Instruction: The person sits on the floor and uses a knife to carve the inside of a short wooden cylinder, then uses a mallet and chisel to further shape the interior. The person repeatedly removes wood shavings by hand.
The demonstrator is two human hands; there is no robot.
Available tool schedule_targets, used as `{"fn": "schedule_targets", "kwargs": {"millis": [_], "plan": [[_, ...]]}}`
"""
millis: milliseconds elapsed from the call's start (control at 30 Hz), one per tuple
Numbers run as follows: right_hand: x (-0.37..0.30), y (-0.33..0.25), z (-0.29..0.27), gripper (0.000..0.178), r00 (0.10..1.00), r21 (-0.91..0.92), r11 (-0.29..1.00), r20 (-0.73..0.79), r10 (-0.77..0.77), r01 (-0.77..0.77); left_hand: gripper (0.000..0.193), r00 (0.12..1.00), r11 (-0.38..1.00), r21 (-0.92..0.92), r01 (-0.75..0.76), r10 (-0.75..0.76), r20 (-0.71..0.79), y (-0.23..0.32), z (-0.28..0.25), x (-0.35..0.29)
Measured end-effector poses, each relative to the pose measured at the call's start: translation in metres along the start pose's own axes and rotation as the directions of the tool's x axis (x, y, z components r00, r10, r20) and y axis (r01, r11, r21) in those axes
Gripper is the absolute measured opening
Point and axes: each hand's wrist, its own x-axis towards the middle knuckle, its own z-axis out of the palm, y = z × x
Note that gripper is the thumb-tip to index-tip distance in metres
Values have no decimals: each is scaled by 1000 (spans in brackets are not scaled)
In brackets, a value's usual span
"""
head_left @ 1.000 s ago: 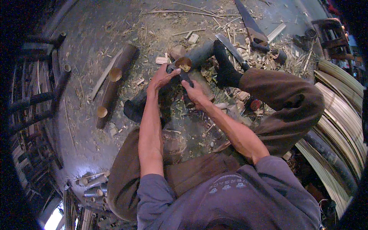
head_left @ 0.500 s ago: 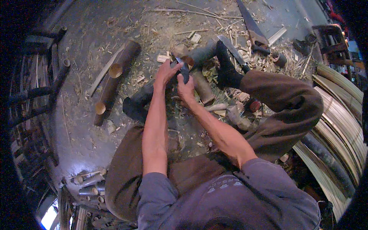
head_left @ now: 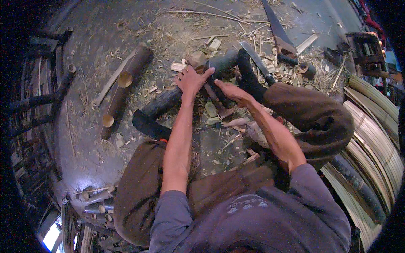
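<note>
My left hand [head_left: 192, 81] is laid over the dark pole near a pale wood block, its fingers spread and its thumb reaching to a dark, narrow tool. Around the lower part of that tool [head_left: 215, 80] my right hand [head_left: 233, 92] is closed; I cannot make out its kind. Below both hands a brown piece of bamboo [head_left: 215, 98] slants down from the pole. The dark round pole [head_left: 166, 101] lies across the floor between my feet, passing under my left hand. The pale wood block [head_left: 197, 58] sits just beyond my left fingers.
Brown bamboo lengths [head_left: 122, 90] lie at the left. A large knife [head_left: 255, 57] rests by my right foot, with a handsaw [head_left: 282, 38] farther off. Shavings and offcuts litter the floor. Long split strips [head_left: 371, 143] are stacked at the right, cut tubes [head_left: 97, 208] at lower left.
My right hand has moved right, away from my left hand, with the dark tool. My left hand has shifted slightly right and its fingers have spread out.
</note>
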Motion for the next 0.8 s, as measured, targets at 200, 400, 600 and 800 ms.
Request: {"fn": "schedule_targets", "kwargs": {"millis": [200,400,600,800], "plan": [[-1,-38,-24,81,956,-216,950,138,259,-226,98,993,999,44,-29,34,-116,-12,14,1],[60,-9,-63,59,927,-220,931,173,332,-293,97,992,995,75,-64,72,-108,-5,20,8],[48,2,-38,71,1000,-338,941,18,-9,14,91,945,970,-11,-242,239,223,-48,10,34],[79,80,9,45,774,258,858,-593,-222,444,107,899,890,136,-435,420,123,-75,11,17]]}}
